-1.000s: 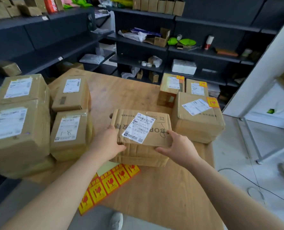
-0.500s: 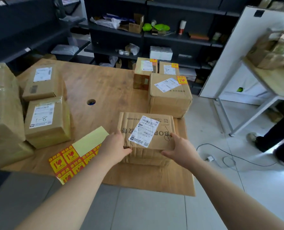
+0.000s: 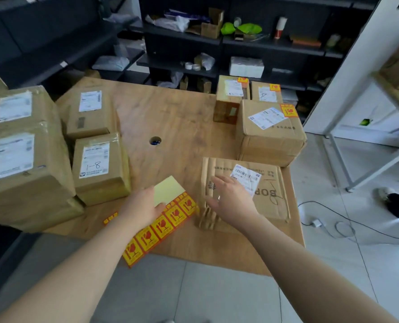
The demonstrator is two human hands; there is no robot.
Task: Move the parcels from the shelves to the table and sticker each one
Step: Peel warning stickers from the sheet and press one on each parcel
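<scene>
Your left hand (image 3: 142, 206) lies flat on the sticker sheet (image 3: 168, 221). Your right hand (image 3: 232, 199) is spread open over the parcel (image 3: 267, 194).

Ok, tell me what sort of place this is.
Probably a small parcel depot or stockroom: labelled cardboard parcels crowd a wooden table, a sheet of fragile stickers lies on it, and dark storage shelves stand behind.

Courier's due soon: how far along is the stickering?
Done: three far-right parcels carry red-yellow stickers. In hand: left hand on the sticker sheet, beside the unstickered crumpled parcel. To do: parcels at the left show no sticker.
</scene>
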